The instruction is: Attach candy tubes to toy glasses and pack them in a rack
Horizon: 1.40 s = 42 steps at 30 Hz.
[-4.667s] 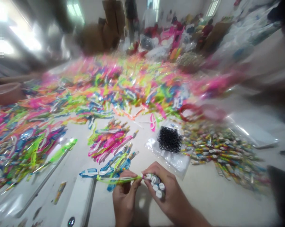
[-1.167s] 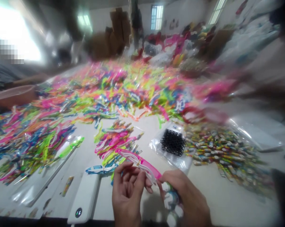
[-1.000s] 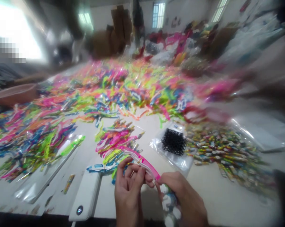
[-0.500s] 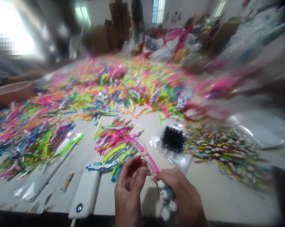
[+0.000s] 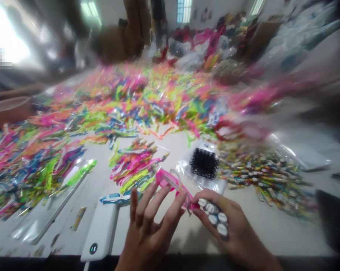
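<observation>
Head: left hand (image 5: 149, 231) open; right hand (image 5: 234, 226) gripping bundle (image 5: 213, 216), seemingly pink glasses (image 5: 166, 178); mesh (image 5: 204, 163) beyond.

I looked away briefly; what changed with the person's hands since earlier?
The left hand has opened, fingers spread, releasing the pink plastic glasses frame, which has swung left, its end near the right hand. The right hand still grips the bundle of printed rolls. The black mesh square stayed put.

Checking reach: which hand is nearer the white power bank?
Left hand: just right of the white power bank, not touching. Right hand: farther right, beyond the left hand.
</observation>
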Each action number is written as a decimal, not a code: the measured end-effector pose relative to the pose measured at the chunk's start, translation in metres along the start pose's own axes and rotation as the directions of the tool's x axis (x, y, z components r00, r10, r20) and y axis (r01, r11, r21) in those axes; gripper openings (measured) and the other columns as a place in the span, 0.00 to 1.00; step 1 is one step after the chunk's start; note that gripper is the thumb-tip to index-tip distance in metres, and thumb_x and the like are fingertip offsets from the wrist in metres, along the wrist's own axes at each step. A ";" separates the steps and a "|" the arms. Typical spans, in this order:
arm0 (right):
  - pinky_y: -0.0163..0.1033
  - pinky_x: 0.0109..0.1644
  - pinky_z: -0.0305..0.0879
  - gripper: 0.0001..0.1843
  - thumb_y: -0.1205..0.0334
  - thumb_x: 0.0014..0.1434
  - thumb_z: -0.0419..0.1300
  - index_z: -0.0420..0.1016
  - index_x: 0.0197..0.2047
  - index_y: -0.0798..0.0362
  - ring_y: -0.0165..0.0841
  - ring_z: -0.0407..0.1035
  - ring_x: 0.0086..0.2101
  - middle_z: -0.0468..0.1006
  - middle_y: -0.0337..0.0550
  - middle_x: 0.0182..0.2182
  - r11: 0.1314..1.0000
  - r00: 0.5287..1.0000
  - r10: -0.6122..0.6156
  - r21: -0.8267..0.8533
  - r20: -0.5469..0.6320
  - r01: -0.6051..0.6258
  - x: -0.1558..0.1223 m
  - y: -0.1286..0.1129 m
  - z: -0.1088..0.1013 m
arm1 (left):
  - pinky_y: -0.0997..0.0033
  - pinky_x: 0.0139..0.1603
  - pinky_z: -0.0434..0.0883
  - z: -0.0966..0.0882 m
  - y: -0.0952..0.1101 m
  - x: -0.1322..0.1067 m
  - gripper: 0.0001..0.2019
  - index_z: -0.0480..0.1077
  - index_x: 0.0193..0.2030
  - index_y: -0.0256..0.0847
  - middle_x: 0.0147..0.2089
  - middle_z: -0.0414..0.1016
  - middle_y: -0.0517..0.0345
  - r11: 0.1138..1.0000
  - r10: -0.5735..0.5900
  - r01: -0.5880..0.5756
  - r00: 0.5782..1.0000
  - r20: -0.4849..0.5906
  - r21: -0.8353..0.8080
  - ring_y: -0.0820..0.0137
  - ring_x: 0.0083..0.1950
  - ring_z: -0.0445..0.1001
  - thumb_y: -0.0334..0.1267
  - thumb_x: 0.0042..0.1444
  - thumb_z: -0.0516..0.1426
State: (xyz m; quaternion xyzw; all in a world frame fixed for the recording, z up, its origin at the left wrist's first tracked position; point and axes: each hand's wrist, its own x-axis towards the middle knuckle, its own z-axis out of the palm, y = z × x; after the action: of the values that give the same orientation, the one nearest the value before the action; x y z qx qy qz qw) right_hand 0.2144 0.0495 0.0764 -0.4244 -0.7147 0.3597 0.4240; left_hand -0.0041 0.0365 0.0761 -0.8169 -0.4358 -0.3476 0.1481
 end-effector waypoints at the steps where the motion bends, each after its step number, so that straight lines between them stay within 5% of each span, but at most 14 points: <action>1: 0.27 0.41 0.71 0.05 0.65 0.70 0.64 0.75 0.48 0.48 0.26 0.75 0.34 0.80 0.34 0.37 1.000 0.999 0.024 0.001 0.033 -0.024 -0.001 0.001 -0.004 | 0.45 0.84 0.39 -0.003 0.000 0.000 0.24 0.73 0.67 0.44 0.65 0.66 0.46 0.999 0.036 -0.038 0.999 0.031 0.039 0.54 0.75 0.61 0.29 0.65 0.64; 8: 0.30 0.46 0.70 0.06 0.63 0.70 0.64 0.76 0.50 0.48 0.29 0.76 0.39 0.80 0.36 0.41 0.997 0.982 0.082 -0.010 0.172 -0.081 -0.007 0.004 -0.023 | 0.45 0.83 0.38 -0.002 -0.003 0.005 0.22 0.71 0.69 0.37 0.71 0.70 0.45 0.966 0.256 -0.243 0.947 0.194 -0.091 0.55 0.78 0.60 0.31 0.69 0.60; 12: 0.28 0.44 0.69 0.06 0.65 0.69 0.66 0.76 0.48 0.47 0.27 0.74 0.37 0.79 0.34 0.39 0.992 0.967 0.124 0.011 0.221 -0.129 -0.009 0.003 -0.029 | 0.49 0.76 0.62 0.005 -0.008 0.010 0.18 0.72 0.63 0.33 0.55 0.82 0.46 0.938 0.266 -0.200 0.939 0.218 -0.283 0.60 0.62 0.78 0.27 0.67 0.61; 16: 0.26 0.41 0.67 0.10 0.69 0.66 0.68 0.77 0.47 0.46 0.25 0.72 0.35 0.78 0.32 0.36 0.988 0.970 0.137 0.041 0.201 -0.148 -0.011 0.002 -0.029 | 0.58 0.56 0.78 0.006 -0.006 0.009 0.15 0.72 0.61 0.36 0.50 0.82 0.46 0.916 0.179 -0.074 0.955 0.236 -0.394 0.61 0.51 0.80 0.32 0.70 0.60; 22: 0.27 0.39 0.67 0.10 0.69 0.64 0.69 0.77 0.46 0.48 0.25 0.72 0.34 0.77 0.33 0.35 0.985 0.979 0.153 0.058 0.133 -0.161 -0.015 -0.003 -0.026 | 0.63 0.52 0.75 0.003 -0.001 0.004 0.12 0.72 0.58 0.36 0.49 0.79 0.46 0.883 0.114 0.030 0.955 0.275 -0.468 0.63 0.49 0.77 0.26 0.70 0.56; 31: 0.35 0.39 0.68 0.12 0.69 0.63 0.68 0.78 0.49 0.47 0.34 0.74 0.39 0.80 0.43 0.41 0.912 0.980 0.128 0.370 0.150 -0.176 -0.034 0.013 -0.026 | 0.71 0.44 0.75 -0.001 0.014 0.007 0.07 0.69 0.52 0.37 0.43 0.78 0.52 0.784 0.050 0.145 0.954 0.295 -0.603 0.68 0.42 0.76 0.26 0.71 0.56; 38: 0.35 0.37 0.65 0.11 0.69 0.63 0.69 0.80 0.47 0.45 0.33 0.73 0.37 0.80 0.41 0.38 0.832 0.973 0.188 0.504 0.135 -0.231 -0.035 0.013 -0.023 | 0.73 0.45 0.76 0.002 0.019 0.002 0.10 0.69 0.55 0.37 0.45 0.76 0.53 0.763 0.036 0.174 0.950 0.310 -0.623 0.69 0.44 0.76 0.25 0.70 0.57; 42: 0.34 0.35 0.63 0.09 0.65 0.63 0.71 0.80 0.46 0.46 0.31 0.71 0.34 0.79 0.41 0.37 0.776 0.980 0.146 0.599 0.135 -0.198 -0.035 0.020 -0.020 | 0.79 0.43 0.75 0.003 0.020 0.001 0.09 0.68 0.53 0.42 0.46 0.74 0.56 0.636 -0.009 0.328 0.908 0.419 -0.698 0.72 0.46 0.76 0.27 0.70 0.57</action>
State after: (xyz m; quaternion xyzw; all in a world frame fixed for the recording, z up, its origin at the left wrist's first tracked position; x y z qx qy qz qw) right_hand 0.2486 0.0284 0.0557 -0.3136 -0.5353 0.6248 0.4740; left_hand 0.0139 0.0270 0.0754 -0.8086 -0.3471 -0.3458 -0.3256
